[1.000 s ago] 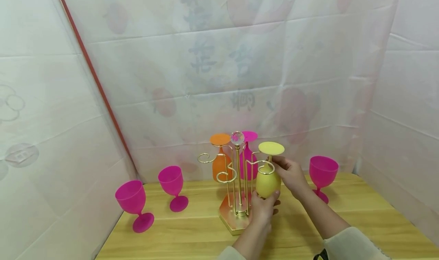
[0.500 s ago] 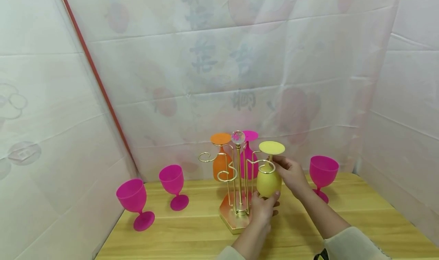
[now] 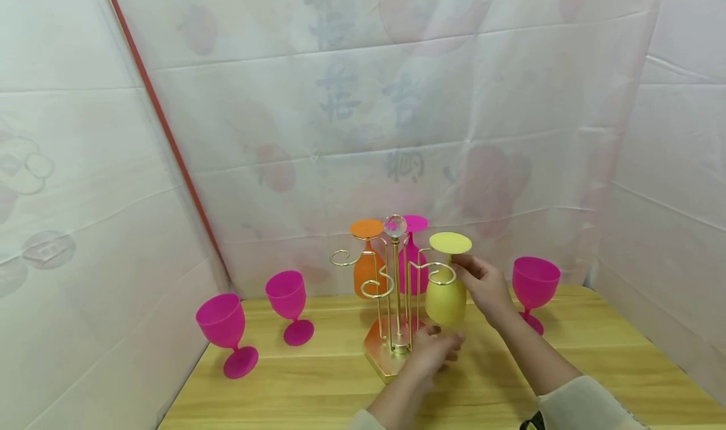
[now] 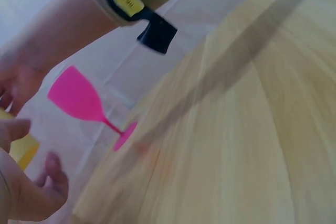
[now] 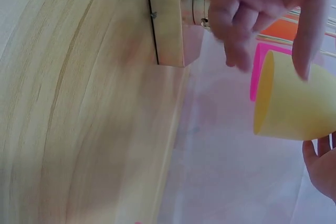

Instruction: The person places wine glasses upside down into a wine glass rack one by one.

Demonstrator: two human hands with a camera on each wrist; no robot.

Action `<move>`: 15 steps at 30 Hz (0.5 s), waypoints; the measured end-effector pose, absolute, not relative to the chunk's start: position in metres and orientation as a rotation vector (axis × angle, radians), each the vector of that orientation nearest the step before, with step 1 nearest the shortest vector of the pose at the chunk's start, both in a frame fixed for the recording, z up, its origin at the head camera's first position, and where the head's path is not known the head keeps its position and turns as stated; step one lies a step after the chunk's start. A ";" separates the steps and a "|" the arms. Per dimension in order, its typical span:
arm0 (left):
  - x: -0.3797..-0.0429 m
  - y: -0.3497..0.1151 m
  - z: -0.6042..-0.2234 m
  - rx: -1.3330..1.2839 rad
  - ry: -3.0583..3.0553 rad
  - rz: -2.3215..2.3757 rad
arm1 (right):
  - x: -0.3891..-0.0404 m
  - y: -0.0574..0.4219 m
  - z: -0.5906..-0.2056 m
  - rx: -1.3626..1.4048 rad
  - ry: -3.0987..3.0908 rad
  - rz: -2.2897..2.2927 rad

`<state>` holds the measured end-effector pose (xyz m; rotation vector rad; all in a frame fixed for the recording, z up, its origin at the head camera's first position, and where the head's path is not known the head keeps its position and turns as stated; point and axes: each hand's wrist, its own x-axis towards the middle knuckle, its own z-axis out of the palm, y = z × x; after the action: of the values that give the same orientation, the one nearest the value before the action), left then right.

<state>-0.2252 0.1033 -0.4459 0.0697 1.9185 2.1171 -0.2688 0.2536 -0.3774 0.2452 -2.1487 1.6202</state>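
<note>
A yellow goblet point(image 3: 446, 301) hangs upside down at a front-right hook of the gold goblet rack point(image 3: 399, 348). My right hand point(image 3: 484, 288) pinches it at the stem, just under its round foot; some fingertips are hidden behind the stem. Below the bowl, my left hand point(image 3: 432, 352) is apart from the goblet, fingers loosely spread beside the rack's base. In the right wrist view the left hand point(image 5: 262, 3) passes in front of the goblet point(image 5: 296, 98). An orange goblet point(image 3: 368, 277) and a pink goblet point(image 3: 413, 269) hang inverted at the rack's back.
Two pink goblets, one nearer point(image 3: 222, 321) and one farther point(image 3: 286, 294), stand upright on the wooden table point(image 3: 295, 386) at left. Another pink goblet point(image 3: 535, 283) stands at right, behind the right forearm. Two curled hooks point(image 3: 377, 288) at the rack's front-left hold nothing.
My left hand has let go of the yellow goblet's bowl and dropped slightly down and left. The right hand stays at the stem. The view has shifted slightly.
</note>
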 end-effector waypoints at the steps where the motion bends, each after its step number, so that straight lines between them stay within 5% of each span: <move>1: -0.225 0.096 -0.445 0.121 1.945 2.047 | -0.269 0.254 -0.378 0.248 -2.152 1.614; 15: -0.236 -0.016 -0.409 0.649 2.390 1.697 | -0.273 0.257 -0.384 0.240 -2.151 1.593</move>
<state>-0.2365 -0.0156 -0.4093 0.6489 2.3896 1.6974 -0.2725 0.2566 -0.3837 0.2404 -2.1513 1.5927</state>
